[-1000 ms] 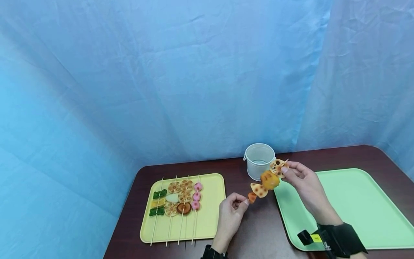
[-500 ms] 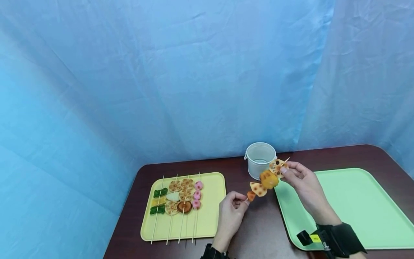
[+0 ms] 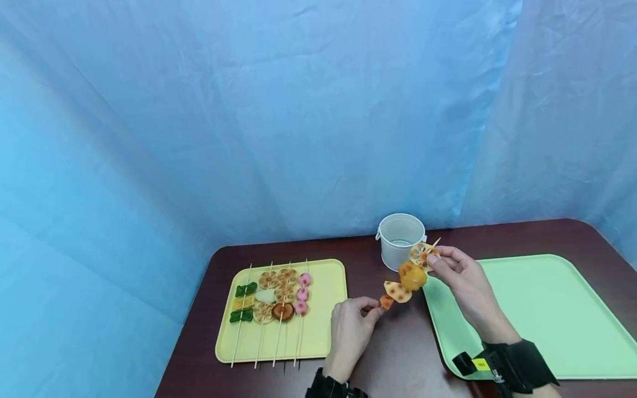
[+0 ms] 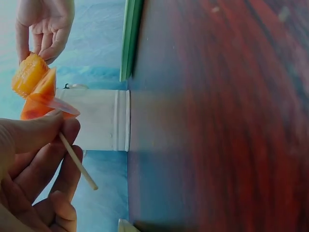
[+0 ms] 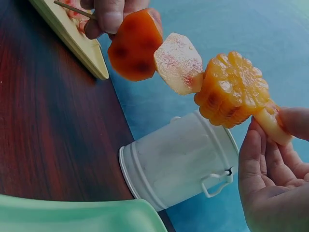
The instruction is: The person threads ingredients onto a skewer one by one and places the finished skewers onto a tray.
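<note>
A food skewer slants in the air between my two hands over the table. Threaded on it are an orange piece, a pale spotted slice, a chunk of corn and a lotus root slice. My left hand pinches the stick at the lower end, beside the orange piece. At the upper end my right hand grips the lotus root slice between thumb and fingers. The stick's tip pokes out beyond that slice.
A white metal bucket stands behind the skewer. On the left, a yellow tray bears several skewers of green, yellow, brown and pink pieces. A green tray lies under and beyond my right forearm. Blue cloth hangs behind the table.
The head view has tilted slightly, shifting the scene upward. The lotus root slice has moved a little left with my right fingers and shows its face more. Both grips stay.
</note>
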`<state>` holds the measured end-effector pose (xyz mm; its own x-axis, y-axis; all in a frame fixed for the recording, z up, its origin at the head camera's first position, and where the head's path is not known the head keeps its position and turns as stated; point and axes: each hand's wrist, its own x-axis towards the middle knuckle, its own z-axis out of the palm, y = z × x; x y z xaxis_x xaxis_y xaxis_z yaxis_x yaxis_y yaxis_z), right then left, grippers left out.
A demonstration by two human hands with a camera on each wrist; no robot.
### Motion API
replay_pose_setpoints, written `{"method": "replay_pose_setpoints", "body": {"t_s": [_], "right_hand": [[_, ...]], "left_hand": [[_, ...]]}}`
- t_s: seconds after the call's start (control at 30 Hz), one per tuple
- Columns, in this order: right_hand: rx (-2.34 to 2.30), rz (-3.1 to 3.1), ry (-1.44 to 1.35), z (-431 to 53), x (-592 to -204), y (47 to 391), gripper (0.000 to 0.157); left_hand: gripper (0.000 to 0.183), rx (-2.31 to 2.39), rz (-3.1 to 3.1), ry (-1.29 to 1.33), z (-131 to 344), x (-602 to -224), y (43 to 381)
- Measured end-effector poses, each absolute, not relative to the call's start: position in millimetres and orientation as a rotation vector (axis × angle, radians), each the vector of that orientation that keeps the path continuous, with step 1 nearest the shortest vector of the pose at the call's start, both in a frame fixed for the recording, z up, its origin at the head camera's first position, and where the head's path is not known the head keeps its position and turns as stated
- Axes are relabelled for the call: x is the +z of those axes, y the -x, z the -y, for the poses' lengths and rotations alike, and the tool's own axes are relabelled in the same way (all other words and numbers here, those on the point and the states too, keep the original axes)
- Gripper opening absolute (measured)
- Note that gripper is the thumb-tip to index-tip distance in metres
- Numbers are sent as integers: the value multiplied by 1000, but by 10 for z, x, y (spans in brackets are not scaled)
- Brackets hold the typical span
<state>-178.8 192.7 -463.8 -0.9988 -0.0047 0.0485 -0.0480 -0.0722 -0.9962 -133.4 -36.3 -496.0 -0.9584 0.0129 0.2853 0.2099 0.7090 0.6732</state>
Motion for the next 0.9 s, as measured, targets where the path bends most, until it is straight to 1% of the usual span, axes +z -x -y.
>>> {"method": "replay_pose_setpoints", "body": {"t_s": [0.2, 0.53, 0.8, 0.9], "right_hand": [[2189, 2222, -49, -1888, -4614, 1790, 44], [2207, 2208, -82, -1915, -4587, 1764, 46], [2385, 1960, -103, -2005, -4578, 1743, 34], [2395, 1946, -103, -2036, -4582, 1743, 33]], "left_hand": [[4, -971, 2640, 215, 388, -4953, 1323], [7, -941, 2607, 318, 453, -4857, 1310], [8, -1000, 2605, 232, 701, -4795, 1325], [8, -983, 2598, 198, 822, -4789, 1310]]}}
